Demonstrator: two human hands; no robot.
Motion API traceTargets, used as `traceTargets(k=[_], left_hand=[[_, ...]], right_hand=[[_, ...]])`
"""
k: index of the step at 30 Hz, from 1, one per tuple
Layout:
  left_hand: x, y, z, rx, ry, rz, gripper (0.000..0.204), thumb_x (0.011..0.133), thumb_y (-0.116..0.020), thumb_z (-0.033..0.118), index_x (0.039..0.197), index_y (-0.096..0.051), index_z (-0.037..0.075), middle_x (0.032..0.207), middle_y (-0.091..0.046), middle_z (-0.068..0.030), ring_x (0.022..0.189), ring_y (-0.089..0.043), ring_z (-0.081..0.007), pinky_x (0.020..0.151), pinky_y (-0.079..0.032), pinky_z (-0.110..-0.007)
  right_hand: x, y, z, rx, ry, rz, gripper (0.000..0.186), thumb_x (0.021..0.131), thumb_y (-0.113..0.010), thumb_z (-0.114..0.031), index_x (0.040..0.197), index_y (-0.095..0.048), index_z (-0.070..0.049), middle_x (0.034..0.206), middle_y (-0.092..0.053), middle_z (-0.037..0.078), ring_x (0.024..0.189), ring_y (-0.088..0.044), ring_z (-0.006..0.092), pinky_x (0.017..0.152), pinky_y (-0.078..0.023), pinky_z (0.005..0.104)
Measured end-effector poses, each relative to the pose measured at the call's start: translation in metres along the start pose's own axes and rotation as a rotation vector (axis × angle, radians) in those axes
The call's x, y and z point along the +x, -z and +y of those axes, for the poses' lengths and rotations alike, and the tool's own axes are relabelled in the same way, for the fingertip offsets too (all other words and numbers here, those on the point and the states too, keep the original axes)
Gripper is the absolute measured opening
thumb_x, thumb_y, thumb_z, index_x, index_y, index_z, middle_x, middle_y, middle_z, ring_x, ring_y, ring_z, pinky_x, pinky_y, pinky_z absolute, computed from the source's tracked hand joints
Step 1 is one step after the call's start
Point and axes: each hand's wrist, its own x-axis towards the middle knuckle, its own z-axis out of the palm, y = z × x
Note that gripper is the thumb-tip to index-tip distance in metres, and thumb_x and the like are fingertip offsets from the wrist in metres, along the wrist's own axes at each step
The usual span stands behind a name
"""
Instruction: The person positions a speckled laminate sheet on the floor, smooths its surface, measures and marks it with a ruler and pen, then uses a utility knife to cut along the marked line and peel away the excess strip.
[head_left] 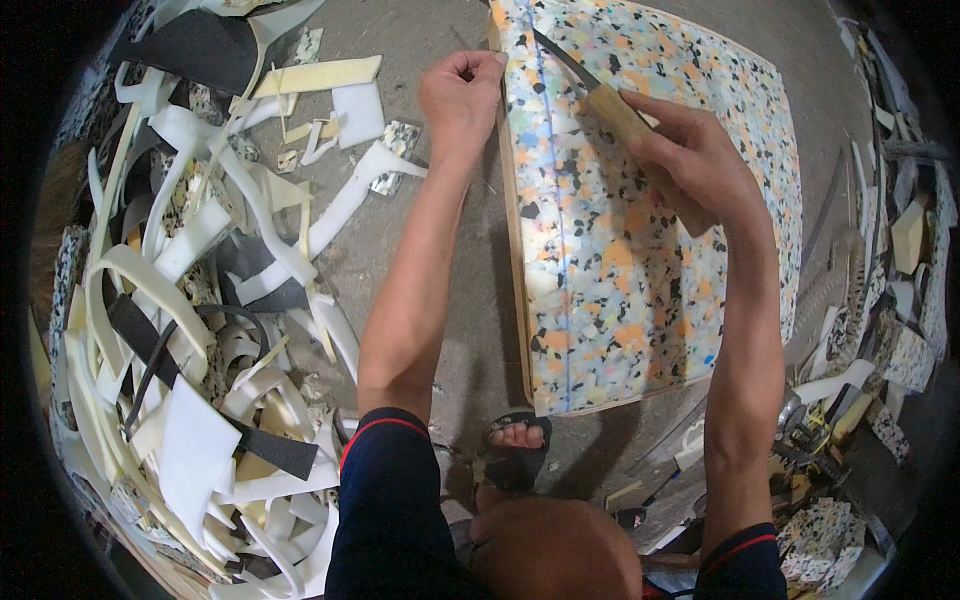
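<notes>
A thick slab of speckled foam (640,320) in white, orange, black and blue lies before me, a blue line running along its left side. My right hand (695,150) is wrapped round the wooden handle of a knife (615,112). The narrow, dark, slightly curved blade points up and left over the slab, its tip close to the blue line near the far end. At the slab's far left edge is my left hand (462,105), fingers curled in and thumb against the forefinger. Its fingertips meet the edge; what they pinch, if anything, is hidden.
A thin tan board edge (517,250) shows under the slab's left side. Heaped foam offcuts (200,420), white, yellow and black, fill the left. More scraps (905,350) lie along the right. My sandalled foot (518,445) stands on the grey floor near the slab's front edge.
</notes>
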Motion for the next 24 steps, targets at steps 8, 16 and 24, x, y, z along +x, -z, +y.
traceTargets(k=[8,16,24], left_hand=[[-0.006,0.0,-0.005,0.005,-0.014,0.016,0.023,0.087,-0.077,0.02,0.094,-0.078,-0.001,0.08,-0.073,-0.0059,0.071,-0.062,-0.0121,0.068,-0.05,-0.029],[-0.009,-0.003,0.001,0.015,-0.018,0.038,0.022,0.085,-0.078,0.022,0.092,-0.079,0.001,0.075,-0.072,-0.005,0.067,-0.061,-0.0123,0.065,-0.049,-0.029],[-0.01,0.002,0.004,0.049,-0.015,0.036,0.022,0.085,-0.077,0.021,0.091,-0.079,0.001,0.077,-0.073,-0.004,0.068,-0.061,-0.0113,0.066,-0.049,-0.029]], right_hand=[[0.018,-0.01,-0.002,-0.036,0.12,0.041,0.053,0.094,-0.07,-0.024,0.143,-0.061,-0.009,0.095,-0.075,0.015,0.071,-0.069,0.0169,0.062,-0.057,0.0339],[0.005,-0.004,0.002,-0.055,0.096,0.005,0.05,0.093,-0.07,-0.02,0.141,-0.063,-0.005,0.098,-0.076,0.019,0.064,-0.07,0.0183,0.06,-0.058,0.0351],[-0.012,-0.015,0.035,-0.097,0.402,0.114,0.051,0.092,-0.068,-0.014,0.142,-0.062,-0.008,0.09,-0.075,0.014,0.054,-0.064,0.015,0.057,-0.054,0.0328]])
